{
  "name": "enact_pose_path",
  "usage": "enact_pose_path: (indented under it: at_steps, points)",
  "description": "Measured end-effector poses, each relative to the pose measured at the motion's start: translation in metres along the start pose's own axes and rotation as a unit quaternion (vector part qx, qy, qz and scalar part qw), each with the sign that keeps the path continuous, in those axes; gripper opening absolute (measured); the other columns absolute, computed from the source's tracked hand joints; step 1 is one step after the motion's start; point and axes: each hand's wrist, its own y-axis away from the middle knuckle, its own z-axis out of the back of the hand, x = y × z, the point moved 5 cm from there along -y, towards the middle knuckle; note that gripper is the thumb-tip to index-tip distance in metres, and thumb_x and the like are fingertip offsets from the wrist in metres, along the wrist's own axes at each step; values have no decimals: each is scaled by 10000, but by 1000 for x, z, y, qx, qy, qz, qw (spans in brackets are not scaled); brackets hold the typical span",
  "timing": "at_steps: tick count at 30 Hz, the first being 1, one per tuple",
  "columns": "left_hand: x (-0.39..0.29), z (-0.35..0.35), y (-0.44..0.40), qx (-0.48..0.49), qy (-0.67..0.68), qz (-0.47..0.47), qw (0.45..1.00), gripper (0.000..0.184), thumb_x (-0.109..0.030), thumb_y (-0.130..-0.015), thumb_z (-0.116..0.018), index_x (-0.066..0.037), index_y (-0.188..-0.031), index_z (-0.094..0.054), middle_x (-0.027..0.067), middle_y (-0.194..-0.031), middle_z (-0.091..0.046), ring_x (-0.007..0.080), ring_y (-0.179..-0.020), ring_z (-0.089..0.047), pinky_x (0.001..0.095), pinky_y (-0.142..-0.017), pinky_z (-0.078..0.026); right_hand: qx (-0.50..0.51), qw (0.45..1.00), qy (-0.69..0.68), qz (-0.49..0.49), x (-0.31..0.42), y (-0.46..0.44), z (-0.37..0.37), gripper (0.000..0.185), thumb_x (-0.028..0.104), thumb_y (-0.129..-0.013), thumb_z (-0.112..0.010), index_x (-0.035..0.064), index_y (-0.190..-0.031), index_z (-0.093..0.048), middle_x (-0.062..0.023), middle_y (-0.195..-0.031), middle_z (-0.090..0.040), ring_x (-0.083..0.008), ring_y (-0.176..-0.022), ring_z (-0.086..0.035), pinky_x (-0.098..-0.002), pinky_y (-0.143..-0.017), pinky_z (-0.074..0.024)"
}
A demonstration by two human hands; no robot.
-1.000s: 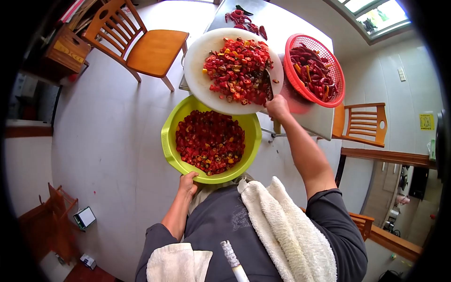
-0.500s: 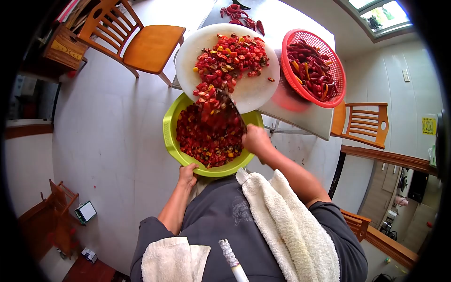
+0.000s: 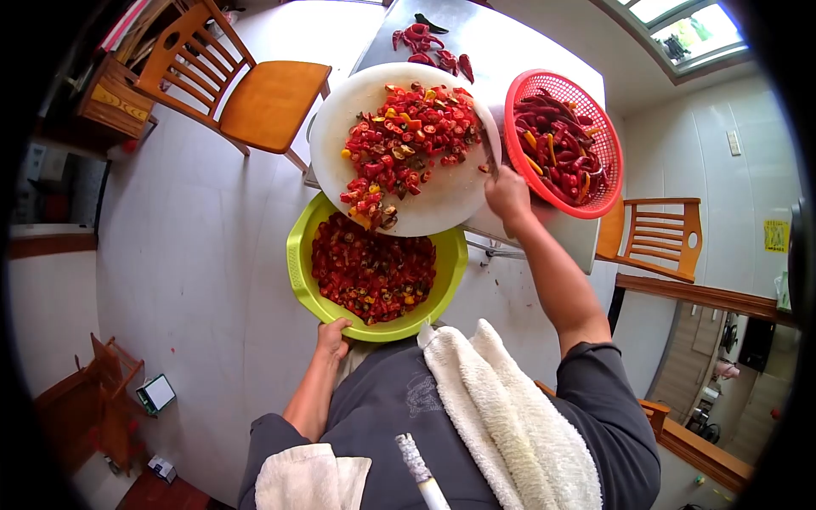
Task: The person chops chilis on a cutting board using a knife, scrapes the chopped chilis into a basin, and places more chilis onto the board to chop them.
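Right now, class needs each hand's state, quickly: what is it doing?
Left hand: closed on the yellow-green plastic bowl's rim.
Right hand: closed around a knife, by the round white board.

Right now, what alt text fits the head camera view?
The right hand holds a knife beside chopped peppers on a round white board; the left hand grips a green bowl of more below. A red basket of peppers stands nearby.

Home-like room | wooden chair [image 3: 276,104] | metal-topped table [image 3: 535,42] | wooden cabinet [image 3: 117,95] | window [image 3: 697,32] | pale floor [image 3: 204,280]
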Motion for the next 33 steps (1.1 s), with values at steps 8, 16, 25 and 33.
enact_pose_path:
  at_steps: [8, 16, 25, 33]
  points:
    - [-5, -8, -2, 0, -39, -11, 999, 249, 82, -724, -602, 63, -968, -555, 131, -889, -583, 273, -807, -598, 390, -737, -519, 75, 995, 41, -42, -5, -65, -29, 277, 167, -825, -500, -18, -990, -624, -265, -982, -646, -396, -952, -631, -450, -850, -502]
    - [-4, -8, -9, -2, -51, -14, 999, 269, 84, -731, -595, 73, -995, -544, 147, -907, -584, 290, -818, -603, 415, -758, -530, 157, 986, 47, 0, 31, 23, -18, 241, 125, -814, -479, 3, -957, -631, -257, -957, -648, -408, -920, -629, -472, -838, -494]
    - [0, -11, -10, 2, -42, -16, 999, 220, 72, -733, -595, 70, -951, -566, 130, -890, -584, 265, -799, -593, 388, -751, -516, 260, 961, 16, 91, 54, 146, -34, 176, 120, -814, -497, 13, -939, -560, -236, -881, -636, -407, -817, -636, -490, -740, -510]
    - [-4, -15, -9, -4, -35, -14, 999, 222, 83, -739, -587, 64, -958, -563, 136, -908, -589, 270, -806, -604, 389, -734, -525, 200, 969, -88, 113, 47, 145, -13, 108, 128, -747, -579, 39, -806, -568, -208, -804, -629, -403, -783, -618, -488, -721, -499]
